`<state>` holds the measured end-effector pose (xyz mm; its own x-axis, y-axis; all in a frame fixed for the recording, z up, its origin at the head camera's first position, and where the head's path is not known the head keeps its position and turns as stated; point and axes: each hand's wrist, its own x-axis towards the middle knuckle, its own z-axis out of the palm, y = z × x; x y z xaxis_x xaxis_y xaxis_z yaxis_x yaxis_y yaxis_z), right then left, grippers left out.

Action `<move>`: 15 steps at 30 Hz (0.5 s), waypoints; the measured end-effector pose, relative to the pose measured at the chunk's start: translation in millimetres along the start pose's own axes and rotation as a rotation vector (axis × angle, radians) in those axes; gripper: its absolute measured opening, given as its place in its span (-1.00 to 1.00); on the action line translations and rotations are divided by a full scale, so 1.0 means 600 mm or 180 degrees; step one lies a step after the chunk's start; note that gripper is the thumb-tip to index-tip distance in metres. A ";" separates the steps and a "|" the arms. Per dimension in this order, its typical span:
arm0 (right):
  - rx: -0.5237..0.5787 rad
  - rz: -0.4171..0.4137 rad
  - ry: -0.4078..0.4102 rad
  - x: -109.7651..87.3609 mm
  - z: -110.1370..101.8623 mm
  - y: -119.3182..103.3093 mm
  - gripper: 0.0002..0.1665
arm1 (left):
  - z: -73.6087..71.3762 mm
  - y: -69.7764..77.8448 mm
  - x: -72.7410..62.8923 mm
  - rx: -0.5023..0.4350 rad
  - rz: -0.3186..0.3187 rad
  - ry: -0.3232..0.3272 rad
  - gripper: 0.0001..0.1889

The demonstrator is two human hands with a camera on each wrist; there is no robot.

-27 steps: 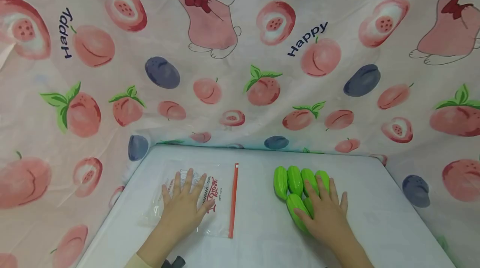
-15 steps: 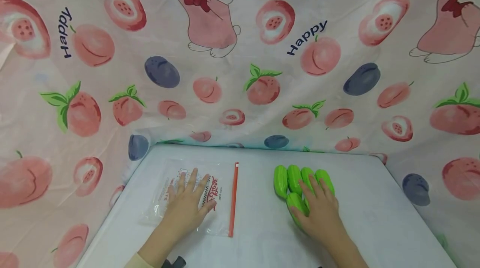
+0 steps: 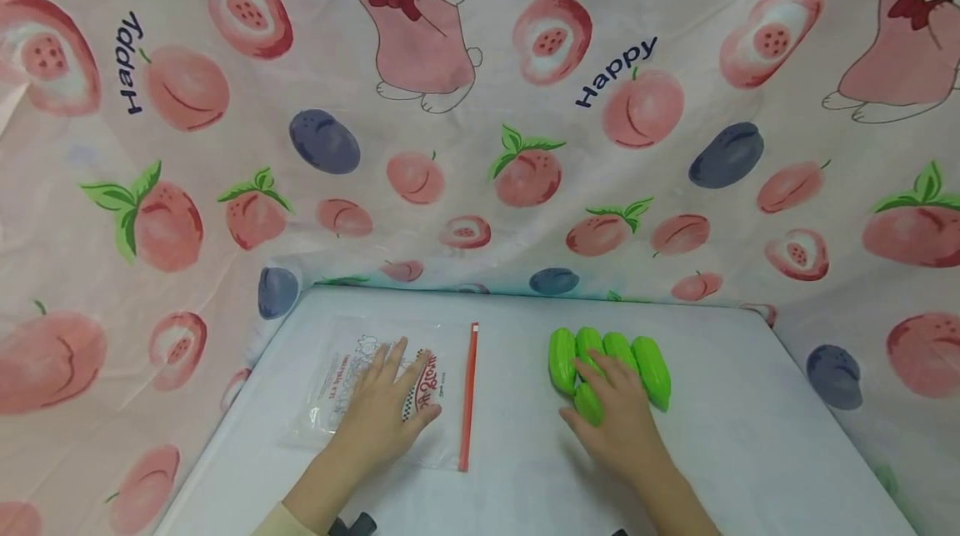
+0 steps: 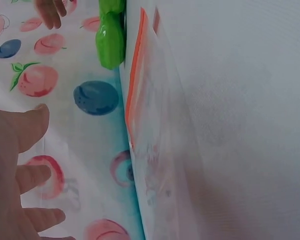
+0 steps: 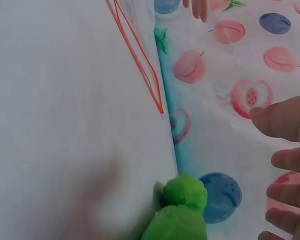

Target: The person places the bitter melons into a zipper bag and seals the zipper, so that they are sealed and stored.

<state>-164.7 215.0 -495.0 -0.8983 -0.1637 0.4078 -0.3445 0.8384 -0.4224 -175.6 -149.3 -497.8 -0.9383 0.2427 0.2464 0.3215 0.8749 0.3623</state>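
Observation:
A clear zip bag (image 3: 450, 390) with red and black print and an orange zip strip (image 3: 468, 398) lies flat on the white table, left of centre. My left hand (image 3: 378, 419) is over the bag with fingers spread; the left wrist view shows it raised off the surface. Several bright green, ribbed, cucumber-shaped pieces (image 3: 652, 373) lie close together right of centre. Over the nearer ones is my right hand (image 3: 618, 423), fingers apart and holding nothing. It hides part of the group. In the right wrist view its fingers (image 5: 287, 195) are apart from the green pieces (image 5: 177, 220).
A cloth printed with peaches and rabbits (image 3: 420, 177) hangs behind the white table (image 3: 517, 453) and along its sides. A small dark object (image 3: 356, 525) shows at the bottom edge by the left forearm. Bare tabletop separates the bag from the green pieces.
My right hand has shifted left across the green pieces, uncovering the rightmost one. My left hand has drifted slightly right over the bag. The bag and pieces stay in place.

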 end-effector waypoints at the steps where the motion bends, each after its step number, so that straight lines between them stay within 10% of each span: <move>1: 0.0031 -0.0011 0.0022 0.001 0.003 -0.003 -0.15 | 0.000 0.000 0.000 -0.0016 0.0006 -0.0014 -0.14; 15: 0.0496 -0.0120 0.0054 0.009 0.028 -0.045 -0.25 | 0.007 -0.013 -0.001 -0.0127 0.0118 -0.0090 -0.14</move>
<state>-164.8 183.1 -495.0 -0.8796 -0.1838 0.4387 -0.4173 0.7408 -0.5264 -178.2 -154.3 -504.8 -0.9287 0.2870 0.2349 0.3604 0.8479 0.3889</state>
